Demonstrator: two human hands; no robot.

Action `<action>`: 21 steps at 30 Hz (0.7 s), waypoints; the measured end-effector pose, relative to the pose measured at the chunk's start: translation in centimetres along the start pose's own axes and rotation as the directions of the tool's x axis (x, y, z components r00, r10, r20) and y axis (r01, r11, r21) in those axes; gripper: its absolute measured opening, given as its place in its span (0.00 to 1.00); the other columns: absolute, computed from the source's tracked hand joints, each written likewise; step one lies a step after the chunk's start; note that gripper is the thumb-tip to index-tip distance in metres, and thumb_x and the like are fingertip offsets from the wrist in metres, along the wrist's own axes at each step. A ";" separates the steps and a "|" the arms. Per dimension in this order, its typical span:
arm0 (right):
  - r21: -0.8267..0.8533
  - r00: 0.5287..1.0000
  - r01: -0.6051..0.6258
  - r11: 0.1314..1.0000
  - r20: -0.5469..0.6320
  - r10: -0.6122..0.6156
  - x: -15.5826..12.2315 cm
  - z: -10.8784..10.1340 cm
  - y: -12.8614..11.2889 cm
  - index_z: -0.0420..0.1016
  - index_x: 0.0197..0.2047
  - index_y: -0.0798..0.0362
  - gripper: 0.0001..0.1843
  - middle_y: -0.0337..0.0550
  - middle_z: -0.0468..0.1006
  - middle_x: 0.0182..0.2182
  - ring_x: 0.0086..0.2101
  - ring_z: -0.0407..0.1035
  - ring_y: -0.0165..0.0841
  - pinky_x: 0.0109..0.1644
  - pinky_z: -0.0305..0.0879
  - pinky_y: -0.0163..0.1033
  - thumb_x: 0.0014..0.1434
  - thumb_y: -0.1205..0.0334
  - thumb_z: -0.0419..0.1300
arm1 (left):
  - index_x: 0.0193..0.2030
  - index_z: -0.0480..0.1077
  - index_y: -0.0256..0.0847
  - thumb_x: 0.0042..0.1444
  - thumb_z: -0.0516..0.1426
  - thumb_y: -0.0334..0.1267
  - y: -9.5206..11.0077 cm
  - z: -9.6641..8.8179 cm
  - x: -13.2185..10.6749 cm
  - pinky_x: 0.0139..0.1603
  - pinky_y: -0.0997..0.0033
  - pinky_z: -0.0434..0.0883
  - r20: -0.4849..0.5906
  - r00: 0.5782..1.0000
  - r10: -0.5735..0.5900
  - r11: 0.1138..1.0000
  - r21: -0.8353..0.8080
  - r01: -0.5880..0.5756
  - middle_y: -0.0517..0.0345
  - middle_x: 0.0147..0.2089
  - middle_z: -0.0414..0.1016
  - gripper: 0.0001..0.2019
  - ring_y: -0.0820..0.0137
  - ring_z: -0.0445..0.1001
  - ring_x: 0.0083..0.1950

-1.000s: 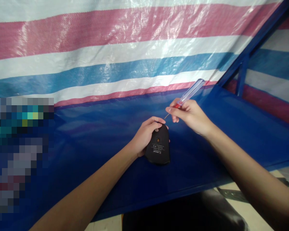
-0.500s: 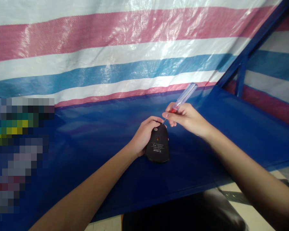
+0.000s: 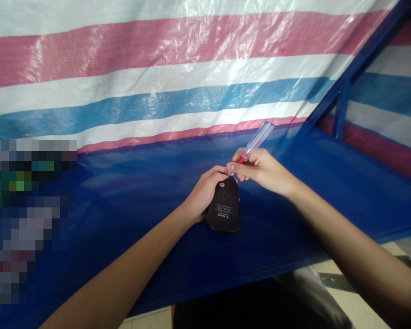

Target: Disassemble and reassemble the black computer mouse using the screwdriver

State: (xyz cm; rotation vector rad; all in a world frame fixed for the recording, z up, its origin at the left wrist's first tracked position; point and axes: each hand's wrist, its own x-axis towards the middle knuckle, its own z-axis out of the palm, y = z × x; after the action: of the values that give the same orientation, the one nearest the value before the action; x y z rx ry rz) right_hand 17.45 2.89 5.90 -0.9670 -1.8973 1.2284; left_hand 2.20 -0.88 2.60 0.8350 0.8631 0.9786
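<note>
A black computer mouse (image 3: 225, 214) lies underside up, with its printed label and sensor opening showing. My left hand (image 3: 205, 194) is closed around its left side and far end, thumb over the top edge. In my right hand (image 3: 260, 171) I grip a screwdriver (image 3: 260, 137) with a clear handle and a red collar. The screwdriver slants down to the left, its thin shaft reaching the far end of the mouse near my left thumb. Its very tip is too small to make out.
The mouse is over a blue table surface (image 3: 140, 192). Behind it hangs a striped red, white and blue plastic sheet (image 3: 157, 109). A blue frame bar (image 3: 349, 77) slopes at the right. Pixelated, unrecognisable areas cover the left edge.
My right hand and the screwdriver have shifted slightly left and down, closer to my left fingers. The mouse and my left hand have hardly moved.
</note>
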 end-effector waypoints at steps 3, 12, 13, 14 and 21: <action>-0.041 1.000 0.015 0.999 -0.005 -0.015 0.0 -0.1 0.1 0.69 0.25 0.55 0.15 0.35 0.70 0.17 0.20 0.64 0.25 0.23 0.56 0.31 0.51 0.53 0.66 | 0.34 0.65 0.40 0.47 0.55 0.36 -0.1 0.0 0.0 0.26 0.74 0.67 -0.001 1.000 -0.004 1.000 0.012 0.004 0.61 0.30 0.72 0.06 0.73 0.71 0.24; -0.203 0.995 0.092 0.975 -0.013 -0.096 0.1 -0.3 0.9 0.71 0.23 0.55 0.16 0.37 0.71 0.19 0.21 0.63 0.26 0.25 0.56 0.33 0.57 0.53 0.61 | 0.35 0.66 0.40 0.48 0.55 0.37 -0.3 -0.1 0.1 0.25 0.75 0.65 0.024 1.000 0.004 0.999 0.051 -0.005 0.59 0.33 0.73 0.07 0.73 0.71 0.25; -0.204 0.995 0.093 0.975 -0.016 -0.098 0.1 -0.3 1.0 0.71 0.23 0.55 0.16 0.37 0.71 0.19 0.21 0.64 0.26 0.25 0.56 0.33 0.56 0.53 0.61 | 0.35 0.66 0.40 0.48 0.55 0.37 -0.3 -0.2 0.1 0.25 0.75 0.65 0.024 1.000 0.006 0.999 0.051 -0.007 0.59 0.33 0.73 0.07 0.73 0.71 0.25; -0.203 0.995 0.093 0.975 -0.020 -0.099 0.1 -0.2 1.0 0.71 0.23 0.55 0.16 0.37 0.71 0.19 0.21 0.64 0.26 0.25 0.57 0.33 0.56 0.53 0.61 | 0.35 0.66 0.40 0.48 0.55 0.37 -0.3 -0.2 0.2 0.25 0.75 0.65 0.022 1.000 0.008 0.998 0.054 -0.009 0.59 0.33 0.73 0.07 0.74 0.71 0.25; -0.190 0.998 0.060 0.980 -0.020 -0.065 0.0 -0.1 0.8 0.70 0.25 0.55 0.15 0.36 0.71 0.18 0.21 0.65 0.28 0.26 0.59 0.34 0.55 0.52 0.62 | 0.35 0.69 0.40 0.53 0.55 0.38 -0.3 0.0 0.1 0.32 0.74 0.67 0.043 0.997 0.060 0.993 0.103 -0.064 0.58 0.38 0.74 0.05 0.72 0.73 0.34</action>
State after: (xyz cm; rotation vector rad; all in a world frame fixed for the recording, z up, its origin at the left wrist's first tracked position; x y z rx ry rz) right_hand 17.68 3.15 5.17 -1.0077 -2.0360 1.0081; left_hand 2.36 -0.90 2.29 0.9719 0.8640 0.9748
